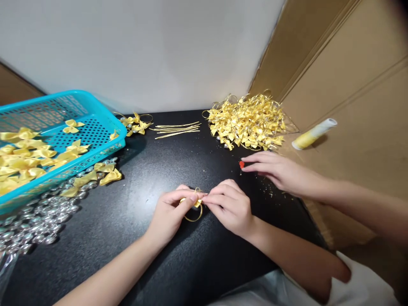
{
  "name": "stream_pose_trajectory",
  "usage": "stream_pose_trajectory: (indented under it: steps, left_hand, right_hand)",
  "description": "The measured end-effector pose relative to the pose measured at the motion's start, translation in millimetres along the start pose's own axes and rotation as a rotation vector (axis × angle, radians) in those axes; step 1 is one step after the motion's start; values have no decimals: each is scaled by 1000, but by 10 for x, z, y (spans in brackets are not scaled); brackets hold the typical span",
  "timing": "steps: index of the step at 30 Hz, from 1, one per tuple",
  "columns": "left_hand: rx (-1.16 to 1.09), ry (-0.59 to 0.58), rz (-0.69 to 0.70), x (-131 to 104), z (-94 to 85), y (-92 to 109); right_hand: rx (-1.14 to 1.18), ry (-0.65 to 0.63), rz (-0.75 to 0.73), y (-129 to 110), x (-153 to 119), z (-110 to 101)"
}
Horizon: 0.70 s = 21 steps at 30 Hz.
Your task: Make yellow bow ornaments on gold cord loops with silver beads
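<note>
Near the front middle of the black table, my left hand (170,214) pinches a yellow bow (198,203) with a thin gold wire loop (194,219) hanging below it. My right hand (230,207) is closed at the right side of the bow, its thumb and fingertips pressed together at the ornament's edge; what lies between them is too small to make out. Both hands' fingertips nearly meet. Behind them, several gold twist strips (177,129) lie side by side on the table.
A turquoise basket (108,146) of yellow bows stands left, silver beads (41,221) beside it. A heap of finished bows (247,121) lies back right. Another person's hand (277,172) holds a small red object (241,164) at right, near a cardboard wall with a tube (314,134).
</note>
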<state>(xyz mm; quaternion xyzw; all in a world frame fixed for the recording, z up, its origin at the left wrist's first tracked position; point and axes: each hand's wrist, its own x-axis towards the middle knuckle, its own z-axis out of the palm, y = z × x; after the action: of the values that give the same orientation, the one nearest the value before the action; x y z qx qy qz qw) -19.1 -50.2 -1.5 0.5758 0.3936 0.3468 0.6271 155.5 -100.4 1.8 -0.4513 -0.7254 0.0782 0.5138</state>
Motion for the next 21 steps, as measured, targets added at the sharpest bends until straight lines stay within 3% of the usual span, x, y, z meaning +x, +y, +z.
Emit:
stream_pose_trajectory:
  steps: [2, 4, 7, 9, 11, 12, 13, 17, 21]
  left_hand:
    - [-11, -7, -12, -6, 9, -6]
    - [-27, -11, -23, -15, 14, -11]
    - [-54, -19, -34, -28, 13, -13]
    - [-69, -27, -39, -32, 9, -10]
    - [-69, -31, -40, -30, 6, -6]
    - [-66, -31, -38, -28, 5, -2]
    - [-65, -29, -37, -25, 5, 2]
    - [-92, -39, -44, -18, 8, 25]
    - [-112, -56, -68, -10, 17, 40]
  right_hand:
    - [1, -149, 27, 166, 90, -222]
    - [-29, -452, 100, 427, 237, -559]
    - [-69, -515, 132, 789, 424, -1050]
    - [-89, -587, 169, 845, 439, -1179]
    - [-45, -539, 235, 698, 358, -1066]
    - [3, -411, 279, 567, 297, -928]
    - [49, -136, 318, 417, 232, -756]
    - [241, 17, 337, -50, 64, -118]
    - [605, 50, 624, -78, 69, 2]
